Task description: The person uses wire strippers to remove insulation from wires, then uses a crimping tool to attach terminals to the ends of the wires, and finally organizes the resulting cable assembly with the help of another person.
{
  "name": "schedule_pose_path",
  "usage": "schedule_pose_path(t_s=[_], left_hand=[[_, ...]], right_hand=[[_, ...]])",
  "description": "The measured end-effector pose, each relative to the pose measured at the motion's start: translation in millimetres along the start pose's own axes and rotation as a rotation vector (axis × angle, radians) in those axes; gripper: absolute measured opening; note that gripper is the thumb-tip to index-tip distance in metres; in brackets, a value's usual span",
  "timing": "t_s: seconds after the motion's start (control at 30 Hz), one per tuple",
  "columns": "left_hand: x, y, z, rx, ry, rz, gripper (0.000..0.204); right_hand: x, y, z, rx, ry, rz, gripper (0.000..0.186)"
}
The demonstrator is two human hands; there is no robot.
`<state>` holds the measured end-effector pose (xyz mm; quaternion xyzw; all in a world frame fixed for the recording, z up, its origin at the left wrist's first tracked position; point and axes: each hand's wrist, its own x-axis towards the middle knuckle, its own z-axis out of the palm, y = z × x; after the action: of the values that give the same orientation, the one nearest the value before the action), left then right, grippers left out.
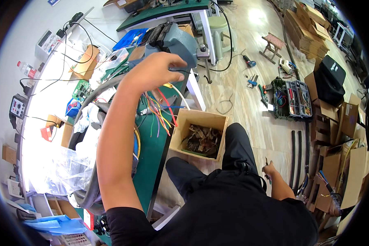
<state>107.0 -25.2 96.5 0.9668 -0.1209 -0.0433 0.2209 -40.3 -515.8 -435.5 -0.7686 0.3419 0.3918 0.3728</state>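
My left hand (pixel 159 71) reaches over the green workbench (pixel 145 176), thumb and fingers apart with nothing visible between them. Just below it, a bundle of coloured wires (pixel 155 108) fans out toward the bench edge; a white wire (pixel 180 95) and a red wire (pixel 168 105) stick out past it. Beyond the hand stands a blue-grey bench vise (pixel 184 44). Down at my right side, my right hand (pixel 269 169) is closed around a small pliers-like tool (pixel 267 160), its dark tip pointing away from me; the fingers hide most of it.
Between my knees and the bench sits a wooden box (pixel 176 141) of brown scraps. A thick black cable (pixel 95 172) and clear plastic (pixel 53 168) lie on the bench. An open toolbox (pixel 293 98), a folding stool (pixel 273 43) and cardboard boxes (pixel 354 164) stand to the right.
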Motion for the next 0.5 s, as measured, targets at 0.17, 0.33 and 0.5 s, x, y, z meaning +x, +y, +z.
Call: schedule_pose_path(t_s=[0.17,0.33,0.5], left_hand=[[4,-10,-9,0.053,0.096,0.019,0.029],[-28,-37,-18,-0.378,0.526,-0.035,0.033],[-97,-44,14,-0.553,0.676,-0.136,0.036]], right_hand=[[-32,-57,1,0.055,0.002,-0.241,0.102],[-1,-59,4,-0.037,0.09,-0.454,0.098],[-103,-164,-15,-0.08,0.121,-0.747,0.09]])
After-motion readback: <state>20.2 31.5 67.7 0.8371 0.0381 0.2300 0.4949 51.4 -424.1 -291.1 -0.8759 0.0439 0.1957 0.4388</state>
